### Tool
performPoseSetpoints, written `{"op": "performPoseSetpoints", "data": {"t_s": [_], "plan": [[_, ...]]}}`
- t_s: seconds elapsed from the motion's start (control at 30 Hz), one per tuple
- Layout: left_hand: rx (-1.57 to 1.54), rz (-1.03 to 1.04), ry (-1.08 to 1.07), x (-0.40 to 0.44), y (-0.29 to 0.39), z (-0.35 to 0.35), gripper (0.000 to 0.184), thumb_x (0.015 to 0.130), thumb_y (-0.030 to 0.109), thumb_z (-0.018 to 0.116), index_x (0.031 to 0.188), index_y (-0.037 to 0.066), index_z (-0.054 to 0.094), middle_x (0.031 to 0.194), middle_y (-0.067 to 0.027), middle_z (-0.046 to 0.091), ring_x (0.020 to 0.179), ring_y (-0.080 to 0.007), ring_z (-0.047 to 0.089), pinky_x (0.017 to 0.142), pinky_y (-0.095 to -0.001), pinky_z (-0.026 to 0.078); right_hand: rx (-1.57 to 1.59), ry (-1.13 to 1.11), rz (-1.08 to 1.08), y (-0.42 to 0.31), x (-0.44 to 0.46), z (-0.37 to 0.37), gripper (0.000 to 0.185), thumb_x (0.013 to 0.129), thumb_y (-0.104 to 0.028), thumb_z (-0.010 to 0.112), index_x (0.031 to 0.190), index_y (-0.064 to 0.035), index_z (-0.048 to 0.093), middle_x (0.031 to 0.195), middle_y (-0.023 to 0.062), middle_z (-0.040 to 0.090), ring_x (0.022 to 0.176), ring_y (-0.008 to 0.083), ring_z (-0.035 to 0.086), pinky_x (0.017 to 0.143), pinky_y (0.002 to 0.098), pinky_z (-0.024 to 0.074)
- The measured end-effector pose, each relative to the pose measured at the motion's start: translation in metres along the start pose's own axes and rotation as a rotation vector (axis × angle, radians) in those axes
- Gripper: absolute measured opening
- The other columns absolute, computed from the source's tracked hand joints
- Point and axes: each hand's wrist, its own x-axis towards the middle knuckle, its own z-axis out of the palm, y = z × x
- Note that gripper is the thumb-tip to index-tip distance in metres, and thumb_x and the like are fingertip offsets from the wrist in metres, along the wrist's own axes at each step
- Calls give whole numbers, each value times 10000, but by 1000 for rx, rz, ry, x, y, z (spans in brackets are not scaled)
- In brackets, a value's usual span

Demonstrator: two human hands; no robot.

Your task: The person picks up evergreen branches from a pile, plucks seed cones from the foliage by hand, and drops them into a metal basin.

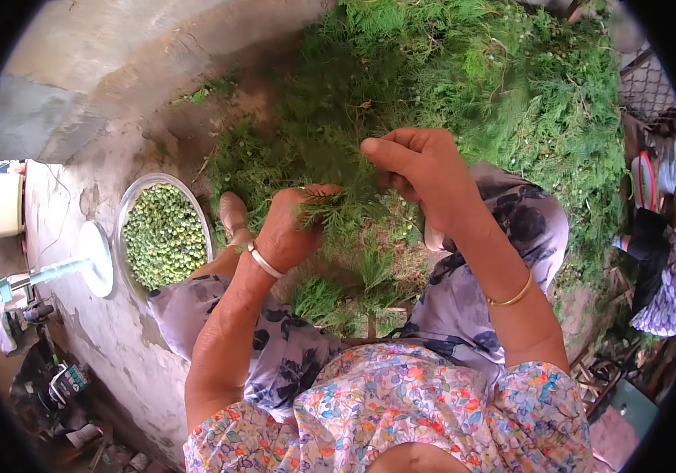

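My left hand [290, 230], with a white bangle at the wrist, is closed around a feathery green conifer sprig [346, 206] whose leafy tips stick out toward the right. Just across from it, my right hand [430, 167] is raised with thumb and fingers drawn together; whatever is between them, if anything, is too small to make out. Beneath both hands lies a large heap of cut conifer branches [503, 87]. A round metal basin [122, 214] at the left holds many small green cones [164, 236].
A pale blue standing fan [97, 260] is beside the basin on the worn concrete floor [117, 347]. Tools and clutter [58, 386] lie at lower left. Patterned fabric [663, 303] shows at the right edge, below a wire mesh [649, 83]. Loose sprigs [318, 299] lie between my legs.
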Motion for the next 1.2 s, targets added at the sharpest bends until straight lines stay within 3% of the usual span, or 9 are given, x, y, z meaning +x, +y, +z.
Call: {"op": "performPoseSetpoints", "data": {"t_s": [0.2,0.37,0.43,0.5,0.57,0.63,0.73,0.97,1.2], "plan": [[-74,-22,-44,6,2,0,360,631,-150,535,957,-30,629,884,-191,648,776,-332,638,660,-345,503,8,-66,-75,7,2,0,203,790,-171,689,740,22,651,575,-5,547,479,35,410,417,214,311],[-23,-40,48,-1,-3,7,341,663,-139,520,957,-13,638,866,-201,647,755,-353,631,639,-350,509,-205,188,-225,4,2,-4,223,829,-175,661,675,-16,631,563,-28,529,483,38,362,419,238,290],[273,-138,-297,-10,-10,15,257,701,-84,548,924,1,644,862,-193,647,750,-344,635,637,-354,513,27,359,-204,-14,5,-15,223,829,-191,666,662,-48,622,548,-34,511,471,41,371,413,220,285],[110,-141,-303,-36,-28,51,250,726,-16,586,970,19,629,893,-181,646,757,-321,638,642,-352,522,238,315,-252,-30,3,-45,195,831,-198,667,715,-46,627,566,-24,499,478,44,385,408,194,273],[-34,-193,-788,-56,-29,83,382,719,23,615,1100,33,589,979,-178,642,832,-312,641,714,-362,527,306,264,-235,-35,-1,-59,187,835,-195,661,742,-37,623,584,-19,497,486,44,390,405,184,266],[-311,-68,-749,-69,-11,91,510,687,29,622,1190,42,541,1021,-193,629,892,-342,625,791,-377,516,380,214,-190,-33,-5,-65,197,849,-192,645,786,-9,607,633,-7,504,508,34,385,399,173,244],[-182,-167,-885,-76,-30,119,602,654,39,623,1245,51,505,1073,-212,607,941,-363,605,839,-388,497,339,233,-92,-33,-16,-61,211,852,-196,639,767,-6,601,632,-8,502,498,33,379,395,177,239],[325,-498,-404,-39,-135,153,250,724,35,546,966,-15,511,952,-275,545,818,-405,593,728,-470,504,316,119,-8,-31,-16,-55,213,850,-200,643,780,-1,612,595,-5,518,475,30,397,392,178,245],[346,-701,-458,-11,-194,169,312,786,8,481,1075,112,527,1056,-283,540,888,-403,604,727,-466,514,147,176,82,-33,-9,-40,255,871,-216,616,818,30,574,613,18,500,472,25,354,394,174,225]]}}
